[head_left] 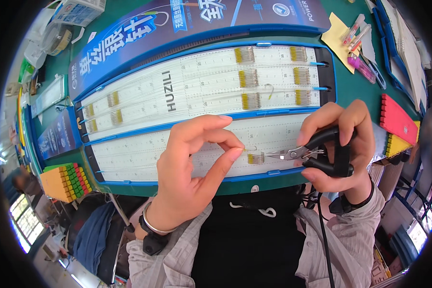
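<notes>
My left hand (pixel 197 163) is closed in a pinch, thumb against forefinger, on a small fishing hook (pixel 252 148) with a yellow binding at its end. My right hand (pixel 343 144) grips small pliers (pixel 293 154) with black handles, a visible spring and slim pointed metal jaws aimed left toward that hook. Both hands are over the near white panel (pixel 139 156) of a blue-edged fishing rig box. Just below the held hook, a row of yellow-bound hooks (pixel 256 158) sits on this panel, beside the plier tips. A loose hook (pixel 270 92) lies on the farther panel.
The far panel (pixel 206 81) carries several hook bundles (pixel 248 78) and lines. The box's printed blue lid (pixel 254 17) stands behind it. Coloured foam blocks (pixel 65 182) sit at left, red and yellow ones (pixel 397 120) at right. Pens (pixel 354 33) and scissors (pixel 377 72) lie at far right.
</notes>
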`<state>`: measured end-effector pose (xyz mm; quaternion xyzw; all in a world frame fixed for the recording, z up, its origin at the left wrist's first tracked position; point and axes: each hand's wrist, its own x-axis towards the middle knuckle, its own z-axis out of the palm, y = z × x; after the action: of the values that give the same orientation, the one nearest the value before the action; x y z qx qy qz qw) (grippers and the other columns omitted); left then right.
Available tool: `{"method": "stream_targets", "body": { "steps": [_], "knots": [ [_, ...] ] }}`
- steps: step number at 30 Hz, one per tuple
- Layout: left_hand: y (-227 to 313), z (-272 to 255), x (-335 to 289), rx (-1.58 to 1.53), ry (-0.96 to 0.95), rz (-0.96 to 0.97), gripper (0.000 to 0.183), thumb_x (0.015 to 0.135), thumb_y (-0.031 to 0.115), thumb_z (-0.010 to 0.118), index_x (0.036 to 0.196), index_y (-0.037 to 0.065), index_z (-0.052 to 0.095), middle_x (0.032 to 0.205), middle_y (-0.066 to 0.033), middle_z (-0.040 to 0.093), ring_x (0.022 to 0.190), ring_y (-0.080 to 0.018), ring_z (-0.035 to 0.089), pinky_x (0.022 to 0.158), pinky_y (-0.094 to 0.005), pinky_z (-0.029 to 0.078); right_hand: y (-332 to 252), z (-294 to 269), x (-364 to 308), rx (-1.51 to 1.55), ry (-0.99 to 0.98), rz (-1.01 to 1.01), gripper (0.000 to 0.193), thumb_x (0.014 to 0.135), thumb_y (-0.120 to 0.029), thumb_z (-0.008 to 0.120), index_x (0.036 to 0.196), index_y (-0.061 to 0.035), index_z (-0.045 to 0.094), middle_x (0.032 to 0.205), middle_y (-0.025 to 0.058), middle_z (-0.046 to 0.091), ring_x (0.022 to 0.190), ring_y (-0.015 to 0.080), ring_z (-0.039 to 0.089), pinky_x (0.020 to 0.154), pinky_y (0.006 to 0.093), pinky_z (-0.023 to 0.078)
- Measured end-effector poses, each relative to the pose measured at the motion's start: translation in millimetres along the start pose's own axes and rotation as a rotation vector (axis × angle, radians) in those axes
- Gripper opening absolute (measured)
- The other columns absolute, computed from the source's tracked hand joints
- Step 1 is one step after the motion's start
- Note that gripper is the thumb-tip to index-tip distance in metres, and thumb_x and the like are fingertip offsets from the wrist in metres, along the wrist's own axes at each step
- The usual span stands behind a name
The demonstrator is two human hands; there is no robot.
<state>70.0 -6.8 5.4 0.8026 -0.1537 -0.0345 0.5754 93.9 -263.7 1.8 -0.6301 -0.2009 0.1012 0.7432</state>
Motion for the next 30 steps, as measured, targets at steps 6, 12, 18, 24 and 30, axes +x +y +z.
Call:
{"method": "stream_targets", "body": {
  "steps": [6,12,18,24,30],
  "knots": [
    [-1.6,1.2,-0.3,0.003,-0.008,0.015,0.042,0.086,-0.009,0.068,0.122,0.0,0.049,0.091,-0.011,0.07,0.085,-0.0167,0.068,0.082,-0.0281,0.05,-2.7,-2.1,9.8,-0.202,-0.132,-0.087,0.051,0.067,-0.003,0.091,0.089,-0.0066,0.045,0.102,0.0252,0.066,0.089,0.0233,0.065,0.077,0.0307,0.054],
    [-2.3,2.5,-0.3,-0.015,-0.003,0.022,0.04,0.086,-0.011,0.067,0.12,-0.001,0.05,0.092,-0.0115,0.07,0.085,-0.0168,0.068,0.08,-0.0271,0.051,-2.4,2.8,8.6,-0.321,-0.11,-0.115,0.045,0.063,-0.013,0.094,0.084,-0.0055,0.055,0.097,0.0214,0.07,0.082,0.0247,0.068,0.073,0.0317,0.055],
    [1.3,0.6,-5.1,0.152,0.047,0.042,0.037,0.081,0.002,0.077,0.114,0.006,0.062,0.102,-0.0087,0.07,0.089,-0.0213,0.067,0.088,-0.0363,0.05,1.0,2.5,4.9,-0.282,-0.044,-0.119,0.038,0.065,-0.009,0.091,0.08,-0.0049,0.057,0.091,0.0199,0.071,0.076,0.025,0.069,0.068,0.0309,0.055],
    [6.4,-8.9,-24.5,0.919,-0.006,0.318,0.02,0.084,0.04,0.073,0.104,0.038,0.074,0.135,0.0047,0.059,0.125,-0.0192,0.047,0.11,-0.042,0.031,0.2,4.8,2.5,-0.365,0.003,-0.104,0.023,0.066,0.005,0.076,0.072,-0.003,0.056,0.082,0.0196,0.07,0.066,0.0237,0.066,0.06,0.0275,0.052],
    [-0.2,-11.8,-27.8,1.059,-0.198,0.373,0.041,0.085,0.065,0.054,0.111,0.04,0.073,0.135,0.0044,0.056,0.137,-0.0261,0.025,0.116,-0.0466,0.017,-2.5,1.3,2.4,-0.432,-0.093,-0.083,0.019,0.07,0.001,0.068,0.076,-0.0053,0.051,0.086,0.0227,0.071,0.062,0.021,0.061,0.057,0.0306,0.049]
  ]
}}
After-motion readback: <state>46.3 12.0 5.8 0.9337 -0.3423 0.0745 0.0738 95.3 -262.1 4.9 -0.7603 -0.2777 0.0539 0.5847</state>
